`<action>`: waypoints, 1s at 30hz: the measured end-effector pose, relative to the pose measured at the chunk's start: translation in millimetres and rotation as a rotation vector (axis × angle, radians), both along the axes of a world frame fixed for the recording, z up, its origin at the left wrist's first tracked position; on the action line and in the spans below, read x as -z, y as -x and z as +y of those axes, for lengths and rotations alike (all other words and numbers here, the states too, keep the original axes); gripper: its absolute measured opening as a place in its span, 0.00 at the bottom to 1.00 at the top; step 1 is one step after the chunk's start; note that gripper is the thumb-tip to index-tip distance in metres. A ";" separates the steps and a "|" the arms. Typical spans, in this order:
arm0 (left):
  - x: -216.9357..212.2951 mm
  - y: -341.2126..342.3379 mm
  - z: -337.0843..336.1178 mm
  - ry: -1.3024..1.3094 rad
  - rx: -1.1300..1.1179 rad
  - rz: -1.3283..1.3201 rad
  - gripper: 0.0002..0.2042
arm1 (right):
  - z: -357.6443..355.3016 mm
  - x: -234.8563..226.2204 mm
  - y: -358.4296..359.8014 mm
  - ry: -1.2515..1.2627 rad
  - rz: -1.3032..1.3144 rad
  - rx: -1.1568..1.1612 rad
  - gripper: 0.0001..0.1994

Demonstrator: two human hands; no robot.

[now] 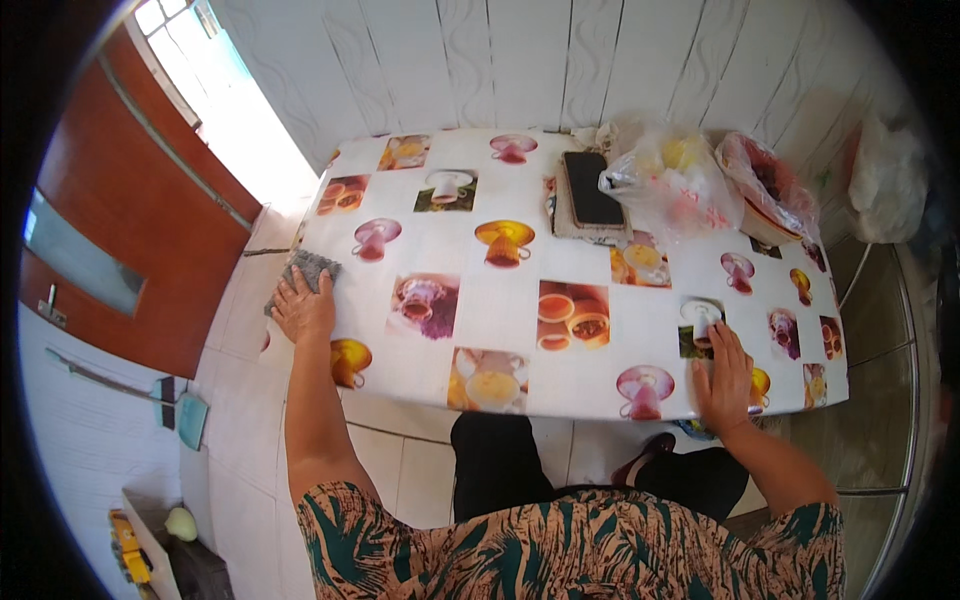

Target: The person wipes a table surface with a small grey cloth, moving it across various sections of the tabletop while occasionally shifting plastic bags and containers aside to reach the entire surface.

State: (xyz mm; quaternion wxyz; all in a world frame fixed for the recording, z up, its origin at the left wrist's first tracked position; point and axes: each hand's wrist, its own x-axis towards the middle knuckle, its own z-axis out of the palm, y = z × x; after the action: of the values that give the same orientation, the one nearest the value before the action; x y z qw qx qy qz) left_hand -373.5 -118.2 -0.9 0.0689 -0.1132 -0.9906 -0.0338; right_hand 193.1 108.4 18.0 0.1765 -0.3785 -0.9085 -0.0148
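At the tabletop's [560, 250] left edge, the left hand [303, 310] is pressing a grey cloth [306, 272].
Cloth's long axis is running diagonally, away-right; fingers are lying flat on it, right hand [724, 378] spread.

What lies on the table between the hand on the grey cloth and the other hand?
Nothing: in the head view only printed tablecloth shows between the left hand on the grey cloth and the right hand.
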 end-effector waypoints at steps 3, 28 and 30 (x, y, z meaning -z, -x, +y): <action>0.5 23.4 30.5 0.018 -0.048 -0.020 0.37 | 1.8 -2.3 1.8 0.007 0.014 -0.019 0.28; -7.1 -80.2 377.7 -0.065 0.588 -0.011 0.35 | 6.5 -20.1 9.3 0.176 -0.089 0.015 0.31; -11.6 -108.6 380.9 -0.057 0.773 -0.010 0.34 | 7.7 -20.8 8.1 0.171 -0.088 0.004 0.31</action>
State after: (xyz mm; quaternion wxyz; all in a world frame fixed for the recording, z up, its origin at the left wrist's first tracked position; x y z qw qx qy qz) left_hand -264.8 262.7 10.7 0.0492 -0.4762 -0.8738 -0.0852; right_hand 185.1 116.1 38.8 0.1033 -0.3932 -0.9125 0.0457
